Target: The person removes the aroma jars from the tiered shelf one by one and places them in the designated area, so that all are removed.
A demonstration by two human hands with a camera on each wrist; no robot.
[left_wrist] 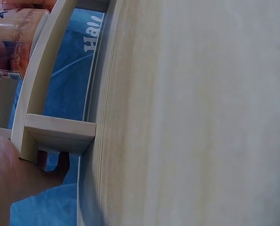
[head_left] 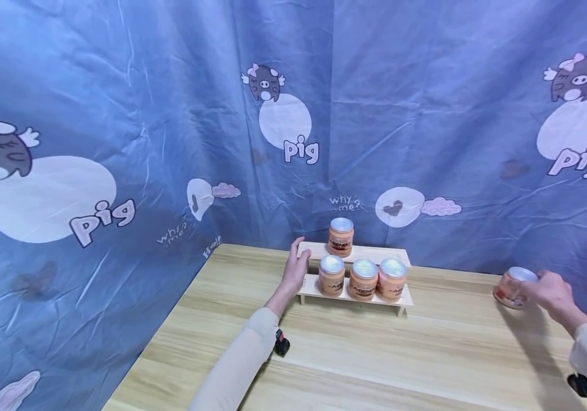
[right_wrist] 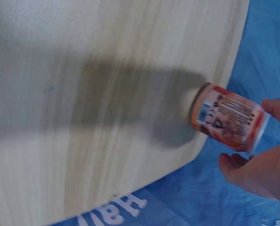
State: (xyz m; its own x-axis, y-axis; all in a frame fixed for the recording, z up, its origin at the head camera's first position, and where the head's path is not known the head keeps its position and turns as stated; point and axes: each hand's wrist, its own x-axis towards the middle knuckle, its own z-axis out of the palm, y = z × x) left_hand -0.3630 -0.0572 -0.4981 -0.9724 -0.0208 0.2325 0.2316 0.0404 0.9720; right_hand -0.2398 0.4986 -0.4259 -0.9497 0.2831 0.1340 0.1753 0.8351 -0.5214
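In the head view, my right hand is at the far right, gripping a can with a silvery lid and a red-orange label. The right wrist view shows that can from its barcode side, with the fingers and thumb on either side of its lid end. My left hand holds the left end of a two-step wooden rack. Similar cans stand upright on it: one can on the upper step and three on the lower, among them the middle can.
A pale wood-grain table carries the rack near its back edge. Behind and to the left hangs a blue curtain with cartoon pigs. Black straps show at both wrists. The right can stands apart from the rack, close to the table's back edge.
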